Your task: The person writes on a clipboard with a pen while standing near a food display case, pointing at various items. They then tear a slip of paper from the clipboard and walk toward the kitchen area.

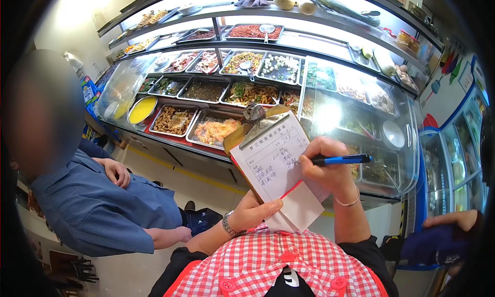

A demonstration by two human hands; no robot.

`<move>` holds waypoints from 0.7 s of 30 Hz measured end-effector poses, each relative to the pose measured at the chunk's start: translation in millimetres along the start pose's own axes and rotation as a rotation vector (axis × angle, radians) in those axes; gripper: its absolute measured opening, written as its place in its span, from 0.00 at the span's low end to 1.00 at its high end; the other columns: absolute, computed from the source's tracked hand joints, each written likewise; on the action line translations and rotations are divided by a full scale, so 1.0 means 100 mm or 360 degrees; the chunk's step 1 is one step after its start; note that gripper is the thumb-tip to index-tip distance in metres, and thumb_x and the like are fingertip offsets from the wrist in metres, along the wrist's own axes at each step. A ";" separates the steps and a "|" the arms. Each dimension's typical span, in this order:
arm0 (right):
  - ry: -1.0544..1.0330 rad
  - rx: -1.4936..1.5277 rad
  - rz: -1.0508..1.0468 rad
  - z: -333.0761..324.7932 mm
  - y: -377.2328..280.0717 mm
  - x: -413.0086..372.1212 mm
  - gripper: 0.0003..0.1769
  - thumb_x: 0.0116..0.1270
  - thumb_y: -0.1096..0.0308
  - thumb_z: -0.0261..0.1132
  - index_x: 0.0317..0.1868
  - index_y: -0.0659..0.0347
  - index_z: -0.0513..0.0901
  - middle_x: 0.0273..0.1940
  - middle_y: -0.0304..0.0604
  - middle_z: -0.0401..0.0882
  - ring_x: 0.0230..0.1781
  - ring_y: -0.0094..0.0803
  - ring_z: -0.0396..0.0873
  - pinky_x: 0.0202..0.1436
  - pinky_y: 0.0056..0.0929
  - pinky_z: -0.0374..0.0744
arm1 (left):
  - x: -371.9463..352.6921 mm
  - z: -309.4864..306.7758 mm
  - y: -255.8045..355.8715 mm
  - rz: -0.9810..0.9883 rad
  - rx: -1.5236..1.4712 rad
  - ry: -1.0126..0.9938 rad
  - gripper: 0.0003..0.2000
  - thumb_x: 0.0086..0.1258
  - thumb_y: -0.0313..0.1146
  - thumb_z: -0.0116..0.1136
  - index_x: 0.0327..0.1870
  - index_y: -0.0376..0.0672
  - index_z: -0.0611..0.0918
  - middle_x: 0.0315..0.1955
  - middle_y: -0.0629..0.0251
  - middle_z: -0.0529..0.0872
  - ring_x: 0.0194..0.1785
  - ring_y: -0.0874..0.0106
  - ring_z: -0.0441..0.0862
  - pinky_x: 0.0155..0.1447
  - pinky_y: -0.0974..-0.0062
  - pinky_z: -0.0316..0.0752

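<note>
Clipboard (pixel 234 140): centre of view; likely light and stiff, its pad (pixel 263 160) limp. Your left hand (pixel 252 213), curled, grips the seven-o'clock edge, judged a sound hold. Your right hand (pixel 327 165), at three o'clock, pinches the pen (pixel 343 159), probably light and smooth.

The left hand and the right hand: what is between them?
In the head view, the handwritten order sheet and a red-edged white paper lie between the left hand and the right hand, which holds a blue-and-black pen.
</note>
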State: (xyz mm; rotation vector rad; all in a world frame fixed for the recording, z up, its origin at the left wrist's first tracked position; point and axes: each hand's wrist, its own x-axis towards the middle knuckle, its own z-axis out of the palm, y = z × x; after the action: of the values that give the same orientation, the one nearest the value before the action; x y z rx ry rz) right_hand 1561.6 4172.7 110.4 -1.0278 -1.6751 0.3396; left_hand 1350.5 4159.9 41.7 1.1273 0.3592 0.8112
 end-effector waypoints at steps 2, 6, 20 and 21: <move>0.0066 0.0026 0.0025 0.02 0.03 -0.01 0.06 0.48 0.78 0.66 0.21 0.64 0.75 0.19 0.39 0.75 0.19 0.24 0.72 0.23 0.23 0.70 | -0.01 -0.04 -0.02 -0.0051 -0.0022 -0.0031 0.21 0.65 0.25 0.54 0.60 0.34 0.69 0.54 0.60 0.76 0.56 0.73 0.74 0.59 0.72 0.69; 0.0205 0.0225 0.0207 -0.01 0.06 -0.03 0.06 0.49 0.78 0.66 0.22 0.64 0.76 0.19 0.37 0.76 0.19 0.20 0.72 0.23 0.21 0.70 | -0.01 -0.04 0.03 -0.0086 0.0035 -0.0044 0.23 0.64 0.23 0.54 0.62 0.34 0.67 0.56 0.59 0.75 0.57 0.71 0.73 0.60 0.71 0.68; 0.0184 -0.0067 0.0068 0.04 0.01 0.02 0.06 0.49 0.77 0.68 0.22 0.64 0.77 0.20 0.40 0.76 0.18 0.24 0.74 0.23 0.22 0.71 | 0.00 -0.09 0.02 -0.0046 0.0041 -0.0066 0.23 0.65 0.23 0.53 0.61 0.34 0.67 0.55 0.59 0.75 0.57 0.72 0.74 0.60 0.71 0.69; 0.0175 -0.0066 0.0074 0.04 0.01 0.03 0.06 0.49 0.77 0.68 0.22 0.64 0.76 0.20 0.40 0.76 0.18 0.24 0.74 0.23 0.22 0.72 | 0.00 -0.09 0.03 -0.0041 0.0043 -0.0068 0.23 0.65 0.23 0.53 0.61 0.34 0.67 0.55 0.59 0.76 0.57 0.72 0.74 0.60 0.71 0.69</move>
State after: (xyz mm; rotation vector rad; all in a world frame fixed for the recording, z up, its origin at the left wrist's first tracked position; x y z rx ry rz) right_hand 1557.9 4176.2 110.0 -1.0980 -1.5676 0.2748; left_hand 1344.1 4166.5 40.8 1.1611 0.3493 0.7604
